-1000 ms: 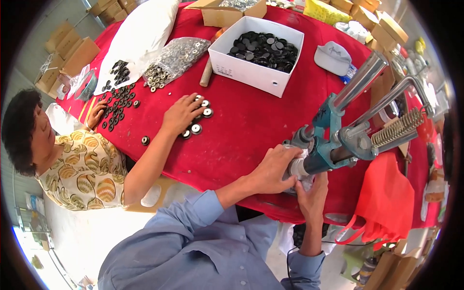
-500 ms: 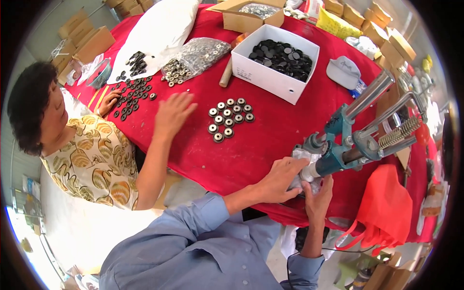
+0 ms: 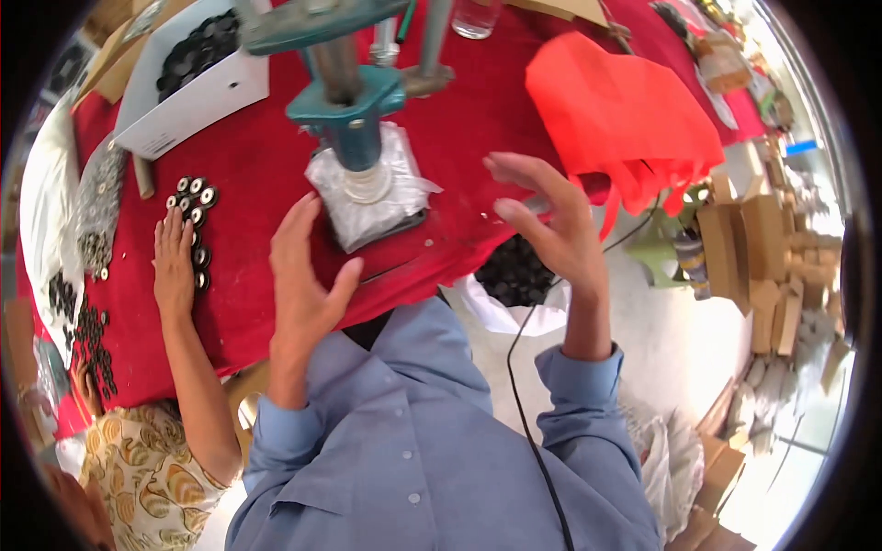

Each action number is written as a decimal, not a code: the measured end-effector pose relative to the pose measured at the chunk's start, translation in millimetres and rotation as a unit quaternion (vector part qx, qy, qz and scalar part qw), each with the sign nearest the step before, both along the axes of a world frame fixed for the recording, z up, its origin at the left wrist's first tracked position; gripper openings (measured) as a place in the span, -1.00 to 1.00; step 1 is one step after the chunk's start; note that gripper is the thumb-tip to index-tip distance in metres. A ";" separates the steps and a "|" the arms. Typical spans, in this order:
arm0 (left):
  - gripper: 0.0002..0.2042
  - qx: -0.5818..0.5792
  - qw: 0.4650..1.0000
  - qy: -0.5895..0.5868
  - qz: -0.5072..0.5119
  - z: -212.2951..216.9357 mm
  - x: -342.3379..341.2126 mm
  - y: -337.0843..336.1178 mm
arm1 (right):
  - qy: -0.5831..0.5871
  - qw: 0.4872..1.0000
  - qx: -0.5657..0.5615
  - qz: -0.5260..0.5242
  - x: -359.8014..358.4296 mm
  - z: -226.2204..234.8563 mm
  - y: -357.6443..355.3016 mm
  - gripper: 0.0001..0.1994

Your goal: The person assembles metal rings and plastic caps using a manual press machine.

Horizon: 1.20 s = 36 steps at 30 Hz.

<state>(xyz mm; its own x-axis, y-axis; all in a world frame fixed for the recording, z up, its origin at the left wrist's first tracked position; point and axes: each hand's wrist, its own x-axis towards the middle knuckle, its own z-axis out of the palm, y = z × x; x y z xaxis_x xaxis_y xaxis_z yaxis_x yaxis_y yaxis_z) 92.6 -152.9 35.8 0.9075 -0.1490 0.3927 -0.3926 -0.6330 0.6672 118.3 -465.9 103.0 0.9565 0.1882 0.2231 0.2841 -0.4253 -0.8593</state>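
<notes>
My left hand (image 3: 303, 275) is off the table's near side, fingers apart and holding nothing. It is beside the left edge of a base (image 3: 390, 207) wrapped in clear plastic. Above that base stands a teal hand press (image 3: 354, 133), its whitish round lower end (image 3: 367, 186) down against the plastic. Whether anything lies beneath that end is hidden. My right hand (image 3: 556, 220) hovers to the right of the press, thumb and fingers spread with nothing between them. Black round parts with metal centres (image 3: 197, 216) lie in a cluster to the left.
A co-worker's hand (image 3: 173, 266) rests flat beside the cluster. A white box (image 3: 197, 115) of black discs stands at the far left. To the right lies a red bag (image 3: 625, 110). A white sack (image 3: 501, 317) of black pieces sits below the table edge, near a hanging black cable (image 3: 519, 404).
Both my hands have come off the plastic-wrapped base and moved apart. The view has swung to the right. The co-worker's hand has come down beside the cluster of round parts.
</notes>
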 end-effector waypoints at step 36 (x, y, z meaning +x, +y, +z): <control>-0.42 0.156 0.920 -0.028 0.359 -21.1 -53.7 73.2 | -0.122 0.962 -0.228 -0.086 40.3 -89.5 -12.3 -0.59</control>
<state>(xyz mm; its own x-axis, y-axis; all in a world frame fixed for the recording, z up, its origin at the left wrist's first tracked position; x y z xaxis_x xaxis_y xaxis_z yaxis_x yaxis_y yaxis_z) 38.9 -79.8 14.7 0.7953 0.3674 0.4822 0.1730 -0.8999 0.4003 158.7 -478.2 13.5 0.9116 0.1629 0.3775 0.3455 -0.8011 -0.4887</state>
